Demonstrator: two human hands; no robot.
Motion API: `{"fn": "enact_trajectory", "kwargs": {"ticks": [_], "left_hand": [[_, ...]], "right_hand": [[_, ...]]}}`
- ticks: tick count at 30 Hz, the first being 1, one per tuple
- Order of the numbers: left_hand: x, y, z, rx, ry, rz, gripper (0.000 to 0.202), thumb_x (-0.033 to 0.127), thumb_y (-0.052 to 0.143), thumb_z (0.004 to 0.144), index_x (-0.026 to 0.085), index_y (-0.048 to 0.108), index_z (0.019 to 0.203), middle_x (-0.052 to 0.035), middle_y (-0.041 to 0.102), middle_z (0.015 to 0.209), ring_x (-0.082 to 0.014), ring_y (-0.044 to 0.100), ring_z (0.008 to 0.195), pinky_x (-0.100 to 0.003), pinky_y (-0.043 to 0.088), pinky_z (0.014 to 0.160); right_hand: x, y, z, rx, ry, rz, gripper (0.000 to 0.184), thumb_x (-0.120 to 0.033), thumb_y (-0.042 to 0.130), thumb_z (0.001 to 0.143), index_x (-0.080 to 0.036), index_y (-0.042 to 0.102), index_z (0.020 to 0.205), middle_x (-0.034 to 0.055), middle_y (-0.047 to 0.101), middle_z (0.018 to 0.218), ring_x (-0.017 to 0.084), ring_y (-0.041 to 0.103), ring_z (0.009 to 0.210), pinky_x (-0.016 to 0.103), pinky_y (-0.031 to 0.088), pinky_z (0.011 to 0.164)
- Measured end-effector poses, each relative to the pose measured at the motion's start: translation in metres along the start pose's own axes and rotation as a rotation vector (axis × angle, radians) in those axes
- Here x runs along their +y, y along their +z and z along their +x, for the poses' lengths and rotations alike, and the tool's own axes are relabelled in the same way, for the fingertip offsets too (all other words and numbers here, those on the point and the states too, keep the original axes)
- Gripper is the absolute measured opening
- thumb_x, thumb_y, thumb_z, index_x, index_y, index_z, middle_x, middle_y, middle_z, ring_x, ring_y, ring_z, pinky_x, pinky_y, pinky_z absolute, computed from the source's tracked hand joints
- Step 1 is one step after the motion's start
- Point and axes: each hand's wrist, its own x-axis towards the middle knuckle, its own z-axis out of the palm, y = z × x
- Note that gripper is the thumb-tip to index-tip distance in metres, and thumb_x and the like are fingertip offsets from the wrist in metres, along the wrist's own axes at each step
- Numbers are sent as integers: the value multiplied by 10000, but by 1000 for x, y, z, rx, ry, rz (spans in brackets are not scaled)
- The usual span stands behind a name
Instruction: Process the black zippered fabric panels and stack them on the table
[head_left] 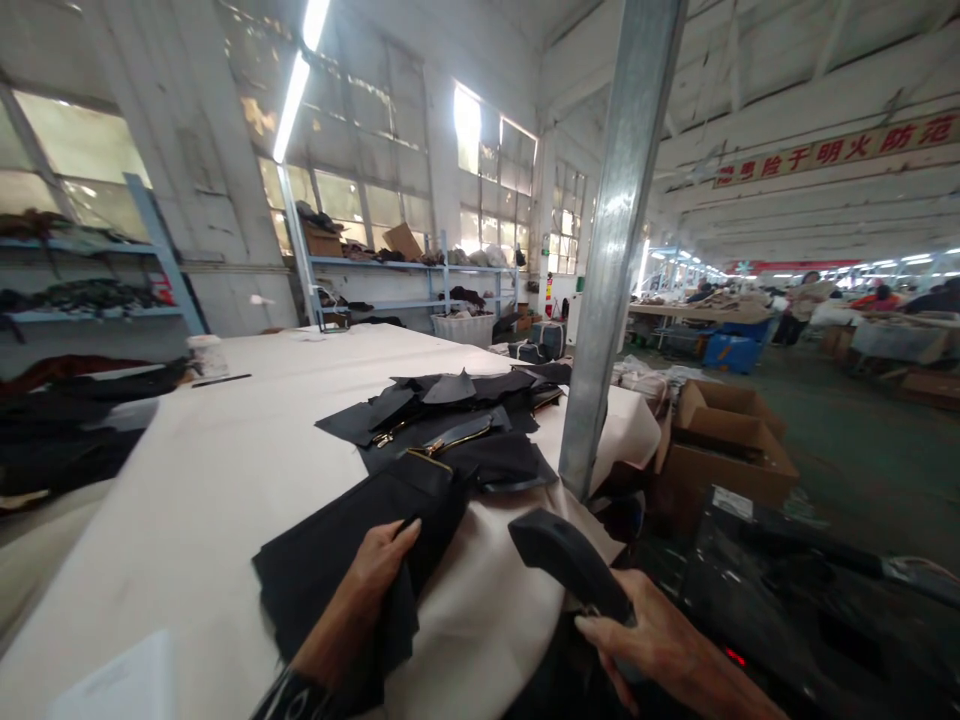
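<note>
My left hand (379, 565) is closed on the edge of a stack of black fabric pieces (322, 550), thumb on top and the other fingers mostly hidden. The stack lies on a white-covered table (255, 430), with its near part hanging over the front edge. In my right hand (645, 625) is a black handheld tool (566, 560) with a broad, angled head and a curved handle; its exact kind I cannot make out. Its head is raised beside the table edge, apart from the fabric. Beyond the stack lie more black pieces (457, 400) with gold-coloured zippers (461, 435).
A metal post (615, 250) rises at the table's right edge. Cardboard boxes (720, 450) and a dark machine (787, 600) with a red display stand at right. Dark cloth (75, 430) lies at left. Shelves (390, 262) line the wall; a person (802, 305) is far off.
</note>
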Motion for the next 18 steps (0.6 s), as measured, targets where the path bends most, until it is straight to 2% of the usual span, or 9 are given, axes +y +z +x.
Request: {"fn": "enact_trajectory", "kwargs": {"ticks": [3,6,11,15,18], "left_hand": [[-5,-10,7,-53,-180,-232,177,279,568,820,132,631,746,-83,662,612,-219,620,551,-319,507,541],[-11,-12,6,-61,-268,-382,153,237,598,817,135,621,705,-61,640,552,-173,571,457,-274,467,442],[-15,-13,7,-64,-286,-488,131,228,609,826,134,630,737,-69,669,578,-177,600,482,-272,494,477],[-18,-11,7,-87,-255,-521,168,282,705,757,125,647,762,-73,692,631,-184,625,529,-264,506,509],[-19,-12,2,-93,-278,-549,204,308,730,731,119,661,766,-67,685,612,-188,623,521,-268,503,492]], "right_hand": [[-2,6,12,-5,9,13,312,-435,580,808,-131,513,819,-37,551,568,72,519,403,165,422,386],[-10,14,25,-42,27,35,298,-422,582,808,-141,505,869,-45,553,578,66,520,420,160,431,405],[-27,26,46,-126,3,29,300,-422,588,799,-140,519,873,-43,548,567,70,516,426,167,436,414],[-38,37,63,-177,-51,-1,290,-429,574,799,-143,534,821,-44,532,521,67,487,394,164,419,389],[-46,40,79,-124,-94,-19,273,-421,567,795,-152,520,797,-38,540,536,83,509,404,183,439,387]]}}
